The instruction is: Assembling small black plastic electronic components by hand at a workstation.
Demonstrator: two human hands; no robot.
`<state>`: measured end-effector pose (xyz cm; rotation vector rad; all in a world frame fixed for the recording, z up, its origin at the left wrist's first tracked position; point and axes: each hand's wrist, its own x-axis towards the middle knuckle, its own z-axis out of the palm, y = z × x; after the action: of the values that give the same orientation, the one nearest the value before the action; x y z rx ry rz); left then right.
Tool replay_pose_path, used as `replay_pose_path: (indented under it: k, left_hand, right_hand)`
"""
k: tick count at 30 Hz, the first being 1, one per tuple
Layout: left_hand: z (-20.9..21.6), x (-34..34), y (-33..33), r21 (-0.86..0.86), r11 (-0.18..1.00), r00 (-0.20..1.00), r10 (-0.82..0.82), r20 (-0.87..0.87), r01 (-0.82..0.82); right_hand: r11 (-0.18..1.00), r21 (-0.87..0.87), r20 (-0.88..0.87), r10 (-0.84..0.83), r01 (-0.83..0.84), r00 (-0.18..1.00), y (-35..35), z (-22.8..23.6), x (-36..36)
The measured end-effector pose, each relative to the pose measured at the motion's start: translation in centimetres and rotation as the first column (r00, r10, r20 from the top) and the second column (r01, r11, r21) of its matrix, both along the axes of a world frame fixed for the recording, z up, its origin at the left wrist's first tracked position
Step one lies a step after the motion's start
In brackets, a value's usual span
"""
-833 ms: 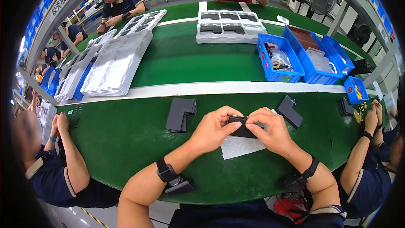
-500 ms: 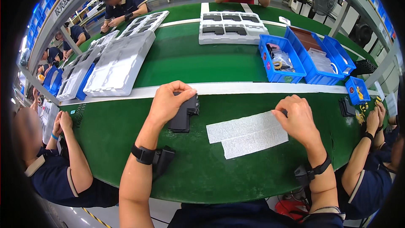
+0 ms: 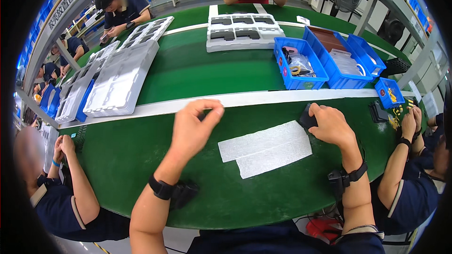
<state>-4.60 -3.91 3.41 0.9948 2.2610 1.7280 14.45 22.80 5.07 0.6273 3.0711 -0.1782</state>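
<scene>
- Left hand (image 3: pixel 193 124) is raised over the desk (image 3: pixel 141 160) near the white stripe (image 3: pixel 245 99); fingers curl in with the tips pinched. Whether anything is held I cannot tell; nothing shows in it.
- Right hand (image 3: pixel 332 124) is down on the desk, grasping a small black part (image 3: pixel 307 118) at the right end of the foam sheets (image 3: pixel 266 148).
- Two white foam sheets lie flat and overlapping between the hands, mid-desk, with nothing on them.
- Progress, as a judgement: early. One part is gripped, it sits at the foam's edge and not on it, and the foam is unwrapped and unfolded.
- Left to do, by the look of it: getting the part onto the foam and dealing with the foam itself.
- Room: bare green surface all around the foam and toward the near edge.
- Beyond the stripe, at the far left: grey trays (image 3: pixel 120 82) stacked. Far centre: another tray (image 3: pixel 245 30) with black parts.
- Far right: blue bins (image 3: pixel 325 59), close behind the right hand across the stripe.
- Co-worker's arm (image 3: pixel 77 178) rests on the near left edge; another co-worker's hand (image 3: pixel 409 122) is at the right edge, near the right hand, so sideways room is tight there.
</scene>
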Motion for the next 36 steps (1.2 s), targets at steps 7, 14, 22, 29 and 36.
replay_pose_path:
  k: [7, 14, 22, 29, 36]
  left_hand:
    - [-0.6, 4.1, 1.9, -0.156, 0.93, 0.935, -0.306, 0.178, 0.334]
    - [-1.1, 4.0, 1.8, -0.216, 0.906, 0.905, -0.288, 0.314, 0.364]
    - [-1.7, 4.3, 2.0, 0.045, 0.921, 0.818, -0.367, 0.444, 0.388]
    - [-1.9, 5.3, 2.3, 0.073, 0.935, 0.841, -0.344, 0.417, 0.346]
    - [-2.2, 5.1, 2.4, 0.175, 0.936, 0.795, -0.353, 0.494, 0.307]
  right_hand:
    - [0.997, 0.064, -0.211, 0.05, -0.037, 0.976, -1.3, -0.8, -0.2]
    - [0.955, -0.18, -0.54, 0.105, -0.237, 0.835, -3.2, -0.7, -1.5]
    - [0.756, -0.467, -0.58, 0.128, -0.458, 0.804, -7.5, -2.6, -2.3]
    - [0.778, -0.368, -0.746, 0.08, -0.51, 0.661, -8.2, -2.4, -2.7]
    - [0.847, 0.19, -0.701, 0.471, -0.496, 0.535, -8.1, -2.1, -2.8]
